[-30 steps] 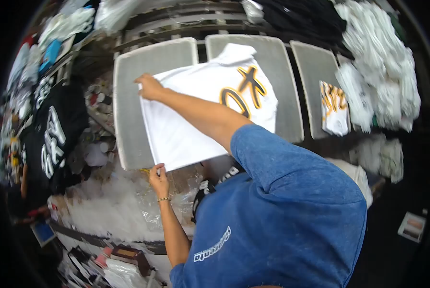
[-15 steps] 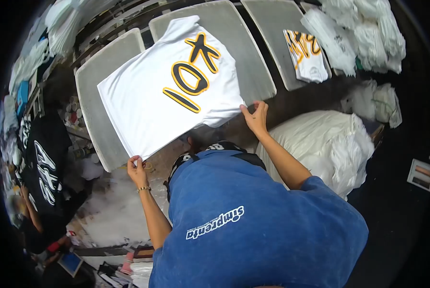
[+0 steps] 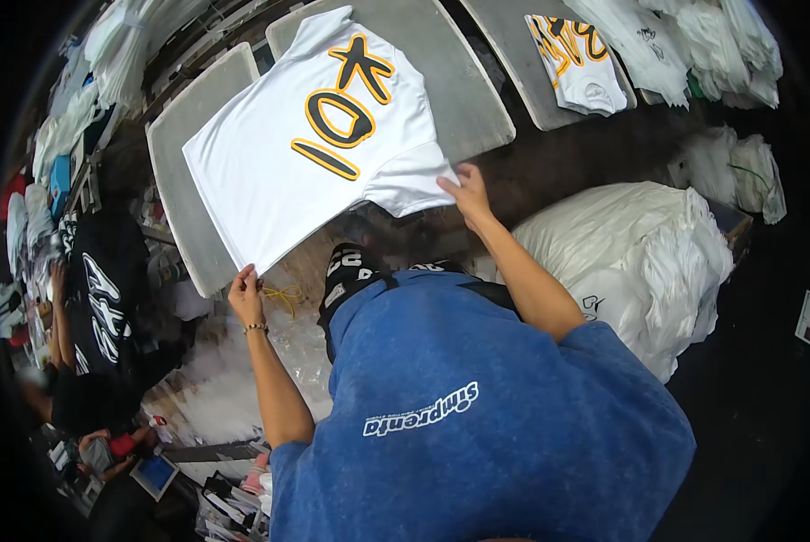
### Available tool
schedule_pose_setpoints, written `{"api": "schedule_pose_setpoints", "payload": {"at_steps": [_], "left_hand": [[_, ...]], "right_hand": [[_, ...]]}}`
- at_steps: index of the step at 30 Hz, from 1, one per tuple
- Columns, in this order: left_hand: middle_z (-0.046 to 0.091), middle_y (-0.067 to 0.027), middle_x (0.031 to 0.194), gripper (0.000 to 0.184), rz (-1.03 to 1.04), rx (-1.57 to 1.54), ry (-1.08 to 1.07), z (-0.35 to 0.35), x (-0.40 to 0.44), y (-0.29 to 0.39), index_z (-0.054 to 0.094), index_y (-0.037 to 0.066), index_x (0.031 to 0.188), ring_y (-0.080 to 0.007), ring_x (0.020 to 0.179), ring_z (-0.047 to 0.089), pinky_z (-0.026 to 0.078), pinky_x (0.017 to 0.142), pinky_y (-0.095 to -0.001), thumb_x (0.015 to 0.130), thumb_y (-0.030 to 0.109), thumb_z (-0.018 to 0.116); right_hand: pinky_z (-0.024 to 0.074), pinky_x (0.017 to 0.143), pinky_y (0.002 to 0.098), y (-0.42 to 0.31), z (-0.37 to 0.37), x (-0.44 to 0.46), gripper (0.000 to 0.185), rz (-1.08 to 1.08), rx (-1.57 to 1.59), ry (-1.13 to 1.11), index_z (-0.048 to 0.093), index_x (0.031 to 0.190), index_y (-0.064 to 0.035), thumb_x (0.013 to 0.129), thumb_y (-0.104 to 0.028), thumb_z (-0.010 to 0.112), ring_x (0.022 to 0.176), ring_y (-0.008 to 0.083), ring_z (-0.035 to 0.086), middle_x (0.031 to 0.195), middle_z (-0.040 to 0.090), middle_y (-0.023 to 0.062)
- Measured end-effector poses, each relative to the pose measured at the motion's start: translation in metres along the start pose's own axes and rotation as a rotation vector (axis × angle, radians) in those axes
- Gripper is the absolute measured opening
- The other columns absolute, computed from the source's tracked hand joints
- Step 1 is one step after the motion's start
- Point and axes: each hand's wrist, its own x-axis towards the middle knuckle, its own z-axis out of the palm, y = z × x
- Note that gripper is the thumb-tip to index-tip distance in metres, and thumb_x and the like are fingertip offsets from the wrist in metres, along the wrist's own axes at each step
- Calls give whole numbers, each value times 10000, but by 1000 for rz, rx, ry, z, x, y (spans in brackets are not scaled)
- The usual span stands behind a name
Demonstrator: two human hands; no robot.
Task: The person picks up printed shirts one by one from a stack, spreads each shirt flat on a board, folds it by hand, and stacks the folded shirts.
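A white T-shirt (image 3: 251,163) with black-and-orange lettering lies across grey flat boards (image 3: 477,99) in front of me. At its near left hem corner, my left hand (image 3: 246,294) pinches the fabric between thumb and fingers. My right hand (image 3: 466,194) grips the edge of the near sleeve (image 3: 409,183), which hangs past the board's near edge. Most of the shirt rests flat. A folded white shirt (image 3: 581,68) with similar lettering lies on another board to the right.
A large white plastic-wrapped bundle (image 3: 622,253) sits at my right, near my forearm. White bags (image 3: 725,45) are piled at the upper right. On the left are a black garment with white lettering (image 3: 105,294) and other people (image 3: 102,452).
The near sleeve, bunched before, is now spread out flatter in my right hand. My left hand stays at the hem corner. The whole view has shifted slightly.
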Motion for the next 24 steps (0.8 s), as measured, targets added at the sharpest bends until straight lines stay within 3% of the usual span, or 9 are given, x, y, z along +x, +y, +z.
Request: {"api": "schedule_pose_setpoints", "payload": {"at_steps": [3, 5, 9, 13, 15, 17, 19, 23, 24], "left_hand": [[574, 14, 783, 272, 57, -23, 4, 1, 0, 10, 698, -24, 1112, -68, 668, 543, 501, 609, -210, 864, 88, 707], [611, -6, 781, 309, 138, 324, -94, -6, -6, 21, 709, -9, 1101, -74, 664, 547, 484, 602, -222, 801, 63, 730], [629, -29, 731, 300, 202, 410, 0, -3, -6, 29, 723, 14, 1049, -102, 646, 566, 479, 600, -257, 752, 56, 738], [641, -78, 784, 187, 408, 570, 1, -15, 13, 46, 724, 45, 913, -201, 703, 621, 500, 685, -287, 731, 76, 749], [641, -85, 821, 174, 759, 746, 35, -28, 36, 60, 717, 56, 893, -220, 771, 625, 492, 758, -277, 725, 87, 748], [638, -65, 819, 145, 726, 600, -5, -33, 72, 64, 691, 30, 897, -187, 807, 618, 476, 795, -270, 778, 105, 730], [657, -38, 871, 188, 141, 6, -177, -28, 106, 76, 664, -5, 972, -154, 832, 609, 479, 787, -270, 865, 144, 702], [674, -55, 938, 300, -31, 114, -154, -2, 162, 63, 617, -37, 1111, -139, 884, 607, 480, 806, -268, 929, 196, 669], [624, -9, 844, 277, -2, 37, -96, 3, 163, 57, 605, -8, 1089, -91, 741, 519, 394, 664, -243, 939, 218, 659]], "right_hand": [[478, 877, 280, -6, -16, -18, 335, 320, -35, -319, 613, 1171, 8, 885, -129, 723, 1000, 127, 612, 1060, 687, 93], [475, 871, 291, -1, -19, -32, 358, 426, 5, -365, 612, 1201, -15, 914, -209, 701, 1018, 118, 599, 1097, 677, 80], [472, 856, 302, -27, -13, -50, 355, 534, 47, -338, 623, 1201, -41, 934, -270, 676, 1025, 114, 589, 1123, 666, 55], [494, 820, 320, -84, -5, -41, 338, 596, 121, -369, 623, 1197, -69, 940, -286, 655, 1020, 136, 601, 1132, 664, 37], [520, 803, 352, -115, 6, -18, 328, 544, 196, -426, 613, 1196, -72, 939, -275, 639, 982, 152, 619, 1106, 670, 51], [531, 802, 358, -143, 31, 25, 326, 464, 224, -466, 618, 1189, -70, 943, -284, 626, 936, 171, 649, 1108, 679, 61], [528, 821, 348, -169, 75, 74, 350, 327, 225, -403, 622, 1173, -36, 938, -294, 642, 901, 160, 662, 1080, 688, 71], [502, 717, 288, -183, 108, 156, 430, 258, -122, -257, 658, 1046, -47, 868, -434, 716, 846, 140, 640, 967, 696, 70], [512, 718, 316, -174, 101, 167, 467, 139, -575, -175, 662, 1003, -38, 831, -465, 738, 843, 171, 644, 959, 692, 96]]}}
